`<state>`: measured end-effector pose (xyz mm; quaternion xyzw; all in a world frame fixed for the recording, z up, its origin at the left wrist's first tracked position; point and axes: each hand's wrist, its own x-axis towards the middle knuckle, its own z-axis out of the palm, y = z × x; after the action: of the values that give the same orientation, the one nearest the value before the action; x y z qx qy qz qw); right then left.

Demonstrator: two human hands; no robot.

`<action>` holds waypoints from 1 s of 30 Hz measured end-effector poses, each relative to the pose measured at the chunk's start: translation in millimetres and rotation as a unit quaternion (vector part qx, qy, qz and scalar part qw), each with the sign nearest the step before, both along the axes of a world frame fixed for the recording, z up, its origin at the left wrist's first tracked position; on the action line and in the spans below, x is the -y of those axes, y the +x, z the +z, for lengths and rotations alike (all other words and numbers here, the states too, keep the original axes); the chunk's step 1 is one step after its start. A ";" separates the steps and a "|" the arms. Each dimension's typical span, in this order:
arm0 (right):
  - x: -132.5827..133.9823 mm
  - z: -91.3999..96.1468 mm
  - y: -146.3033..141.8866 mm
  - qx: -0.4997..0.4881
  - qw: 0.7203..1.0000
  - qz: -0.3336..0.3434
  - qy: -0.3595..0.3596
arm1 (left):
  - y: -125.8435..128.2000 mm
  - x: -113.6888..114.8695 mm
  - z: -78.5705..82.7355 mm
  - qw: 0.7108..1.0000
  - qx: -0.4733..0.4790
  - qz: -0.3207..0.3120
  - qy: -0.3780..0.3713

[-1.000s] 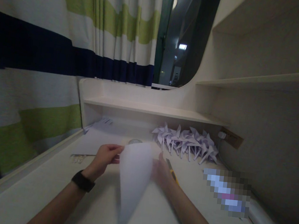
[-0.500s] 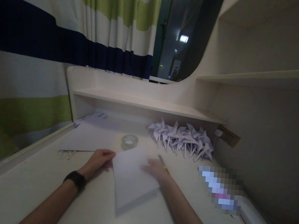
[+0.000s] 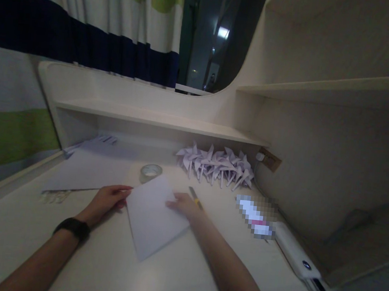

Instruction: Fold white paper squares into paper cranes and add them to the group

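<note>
A white sheet of paper (image 3: 155, 217), apparently folded or layered, lies at a slant on the desk in front of me. My left hand (image 3: 110, 198), with a black band on its wrist, pinches the paper's upper left corner. At the right edge, my right hand (image 3: 183, 204) grips the paper with its thumb and finger showing on top; the other fingers are partly hidden. Just beyond the paper's top edge is a roll of clear tape (image 3: 151, 172). A yellow utility knife (image 3: 196, 198) rests beside the right hand, partly covered by it.
Several paper pinwheels (image 3: 216, 164) lie in a row at the back under the shelf (image 3: 162, 118). A stack of white paper (image 3: 88, 164) is at the left, with small pale pieces (image 3: 56, 196) by its edge. At right are a blurred-out phone-like screen (image 3: 254, 216) and a white power strip (image 3: 294, 251).
The head view has turned to the right, shifting everything leftward. My right hand, blurred over the paper before, now holds steady at its right edge. The left hand keeps its corner.
</note>
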<state>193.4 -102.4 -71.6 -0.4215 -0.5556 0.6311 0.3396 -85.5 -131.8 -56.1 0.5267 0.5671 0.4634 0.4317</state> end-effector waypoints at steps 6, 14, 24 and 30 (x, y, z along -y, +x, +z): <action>6.9 4.0 9.2 0.000 1.000 -0.017 0.011 | 6.5 4.1 9.6 0.999 -0.043 -0.026 -0.004; 16.4 19.0 13.2 -0.015 1.000 0.026 -0.009 | 5.9 14.4 11.1 0.998 0.010 -0.051 0.016; 15.8 19.7 15.5 -0.002 1.000 0.022 -0.017 | 3.3 19.9 16.7 0.998 0.031 -0.062 0.014; 18.8 17.0 11.5 -0.070 0.996 0.059 0.008 | 5.4 16.3 10.7 0.999 0.040 -0.003 0.022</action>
<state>204.9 -121.3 -54.6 -0.3401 -0.5595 0.6732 0.3436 -80.1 -148.1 -45.4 0.5185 0.5375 0.4950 0.4441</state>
